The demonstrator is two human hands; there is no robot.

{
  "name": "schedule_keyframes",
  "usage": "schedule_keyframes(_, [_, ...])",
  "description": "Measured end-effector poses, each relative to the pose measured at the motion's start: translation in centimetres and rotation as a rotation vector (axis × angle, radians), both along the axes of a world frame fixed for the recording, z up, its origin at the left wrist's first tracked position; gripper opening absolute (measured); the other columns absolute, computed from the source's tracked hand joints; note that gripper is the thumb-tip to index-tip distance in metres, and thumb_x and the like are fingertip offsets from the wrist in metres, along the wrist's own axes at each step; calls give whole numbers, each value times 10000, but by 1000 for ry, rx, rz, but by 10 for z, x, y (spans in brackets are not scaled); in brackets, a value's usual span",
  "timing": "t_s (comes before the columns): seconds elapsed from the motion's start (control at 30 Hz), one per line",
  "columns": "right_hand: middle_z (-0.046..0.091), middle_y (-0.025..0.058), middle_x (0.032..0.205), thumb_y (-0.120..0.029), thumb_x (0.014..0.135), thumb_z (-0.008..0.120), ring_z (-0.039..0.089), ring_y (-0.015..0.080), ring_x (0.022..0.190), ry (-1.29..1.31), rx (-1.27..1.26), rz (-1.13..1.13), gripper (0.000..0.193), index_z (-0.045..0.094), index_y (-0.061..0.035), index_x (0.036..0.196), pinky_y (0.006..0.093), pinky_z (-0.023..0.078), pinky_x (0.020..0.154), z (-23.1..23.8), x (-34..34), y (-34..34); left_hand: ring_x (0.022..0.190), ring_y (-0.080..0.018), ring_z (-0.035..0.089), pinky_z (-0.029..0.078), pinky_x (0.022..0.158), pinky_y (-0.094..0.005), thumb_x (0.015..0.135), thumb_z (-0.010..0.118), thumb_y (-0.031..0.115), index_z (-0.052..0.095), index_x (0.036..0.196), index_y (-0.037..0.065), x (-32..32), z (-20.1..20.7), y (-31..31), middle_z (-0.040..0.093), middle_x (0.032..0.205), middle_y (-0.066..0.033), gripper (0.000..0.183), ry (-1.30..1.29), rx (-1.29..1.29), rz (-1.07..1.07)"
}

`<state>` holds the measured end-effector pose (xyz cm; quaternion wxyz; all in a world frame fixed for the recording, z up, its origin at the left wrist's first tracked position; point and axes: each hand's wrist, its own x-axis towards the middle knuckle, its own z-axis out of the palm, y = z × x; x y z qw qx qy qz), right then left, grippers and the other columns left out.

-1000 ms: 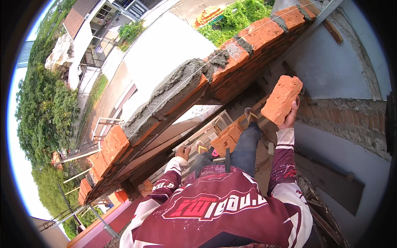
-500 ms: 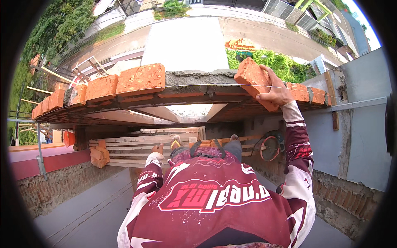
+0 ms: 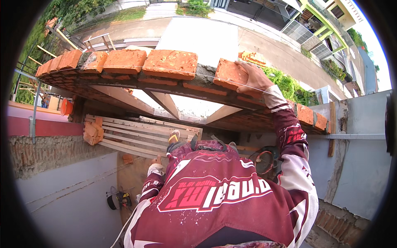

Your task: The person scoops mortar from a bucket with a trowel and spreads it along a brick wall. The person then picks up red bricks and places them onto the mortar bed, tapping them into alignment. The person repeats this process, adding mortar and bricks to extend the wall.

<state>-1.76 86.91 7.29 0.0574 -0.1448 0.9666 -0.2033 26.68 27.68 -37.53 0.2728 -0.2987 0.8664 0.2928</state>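
My right hand grips an orange brick from its right side, thumb on the near face. The brick rests on the mortar bed along the top of a curved-looking brick wall. A narrow strip of grey mortar separates it from a larger-looking laid brick to its left. A thin string runs along the course, crossing in front of the bricks and my right hand. My left hand hangs low beside my left leg, away from the wall; its visible fingers look stretched out and nothing shows in them.
Wooden slats lie below, with stacked bricks at their left end. An orange bucket stands at left. A grey wall with a metal bar closes the right side. Beyond the brickwork lies a street far below.
My right hand has brought the brick left and down from a tilted hold onto the mortar, where it lies flatter. The view has shifted; my left hand stays low.
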Motion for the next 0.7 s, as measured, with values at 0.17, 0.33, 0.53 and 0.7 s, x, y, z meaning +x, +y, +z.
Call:
schedule_keyframes(0.17, [581, 208, 1325, -424, 550, 832, 538, 388, 1253, -6, -25, 20, 1055, 482, -114, 1495, 485, 414, 1066, 0, -12, -19, 609, -259, 624, 487, 598, -436, 938, 547, 631, 652, 774, -3, -12, 4, -1, 652, 674, -137, 664, -1, 101, 79])
schedule_keyframes(0.33, [577, 209, 1326, -419, 548, 815, 529, 384, 1264, -3, 13, 43, 1057, 477, -114, 1502, 477, 414, 1066, 6, -19, -39, 627, -278, 627, 491, 633, -451, 929, 580, 610, 655, 747, -5, -44, 13, 4, 646, 663, -154, 646, 103, 159, 202])
schedule_keyframes(0.53, [581, 197, 1301, -427, 536, 810, 526, 373, 1258, -136, 151, -47, 1081, 465, -119, 1512, 488, 389, 1066, 12, -23, -41, 596, -253, 615, 486, 601, -425, 931, 597, 593, 650, 751, -5, -62, 29, 3, 640, 650, -133, 626, 250, 303, 350])
schedule_keyframes(0.7, [583, 183, 1315, -416, 530, 807, 535, 370, 1249, -72, 100, 7, 1083, 468, -130, 1517, 522, 382, 1048, 10, -24, -41, 609, -256, 626, 492, 616, -427, 932, 550, 648, 666, 800, -14, -29, 40, 1, 652, 666, -136, 685, 59, 140, 164])
